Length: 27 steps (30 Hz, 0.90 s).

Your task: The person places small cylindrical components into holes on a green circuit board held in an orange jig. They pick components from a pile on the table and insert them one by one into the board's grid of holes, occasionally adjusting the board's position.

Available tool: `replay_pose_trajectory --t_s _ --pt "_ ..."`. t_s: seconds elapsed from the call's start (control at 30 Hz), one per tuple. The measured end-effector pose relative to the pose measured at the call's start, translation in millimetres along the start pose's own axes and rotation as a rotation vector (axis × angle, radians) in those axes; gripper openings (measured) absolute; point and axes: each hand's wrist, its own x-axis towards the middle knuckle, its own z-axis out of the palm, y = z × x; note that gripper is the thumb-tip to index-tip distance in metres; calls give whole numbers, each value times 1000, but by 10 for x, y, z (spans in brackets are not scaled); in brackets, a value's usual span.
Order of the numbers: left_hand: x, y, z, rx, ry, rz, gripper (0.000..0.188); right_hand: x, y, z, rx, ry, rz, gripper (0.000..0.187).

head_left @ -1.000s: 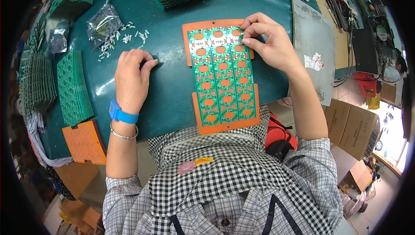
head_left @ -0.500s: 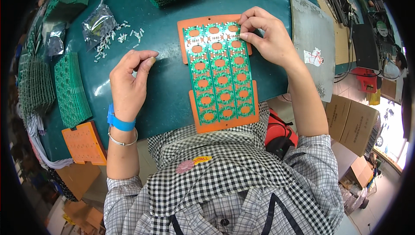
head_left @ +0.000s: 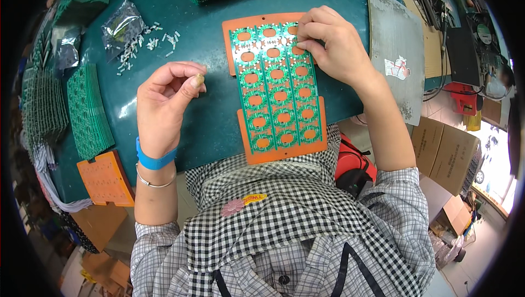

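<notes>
Counter (head_left: 213,127) bearing orange tray (head_left: 273,156) at near edge, with green circuit board (head_left: 269,92) on top.
Right hand (head_left: 339,42) kept at the board's top right corner, fingers drawn close together; cannot tell any part pinched. Left hand (head_left: 167,92) rolled thumb-side up over the past second, fingertips gathered left of the tray, grip or contact unclear; handling probably still centred on that corner. Beyond, shiny plastic bag (head_left: 123,26) with dark contents, not identifiable. Just beside the bag, loose on the counter: small white parts (head_left: 133,49).
</notes>
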Motion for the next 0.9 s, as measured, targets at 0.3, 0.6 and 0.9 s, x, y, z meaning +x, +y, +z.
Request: replay_pose_trajectory --t_s 0.3,0.6,0.9 --pt "-78 -73 254 -549 -50 -237 27 69 -478 -138 276 85 -34 22" --pt "-371 -125 671 -718 -7 -208 25 16 -1002 100 382 213 -128 16" --pt "115 -105 -276 1118 187 378 23 -149 -426 -186 418 -51 375 5"
